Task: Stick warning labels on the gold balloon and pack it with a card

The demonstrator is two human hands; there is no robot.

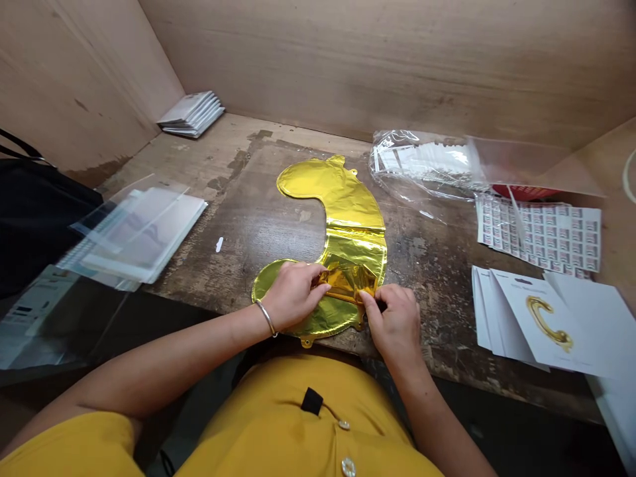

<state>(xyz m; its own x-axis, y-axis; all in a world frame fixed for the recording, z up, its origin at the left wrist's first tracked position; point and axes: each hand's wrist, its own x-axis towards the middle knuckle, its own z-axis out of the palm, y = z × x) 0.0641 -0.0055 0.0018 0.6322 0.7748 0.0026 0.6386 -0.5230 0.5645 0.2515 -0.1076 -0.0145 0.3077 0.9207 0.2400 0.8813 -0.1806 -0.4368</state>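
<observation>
A flat gold foil balloon (352, 202), curved like a letter C, lies on the worn wooden table with its lower end near the front edge. Over that lower part is a folded piece of darker gold foil (342, 281); whether it belongs to the balloon I cannot tell. My left hand (293, 295), with a bangle at the wrist, pinches the folded foil at its left end. At the right end, my right hand (395, 317) grips it between thumb and curled fingers.
White cards with a gold C picture (541, 318) lie at right, below sticker sheets (541, 232). Behind them sits a clear bag of white pieces (432, 162). At left are plastic sleeves (144, 232), a folded white stack (191, 114) and a black bag (40, 218).
</observation>
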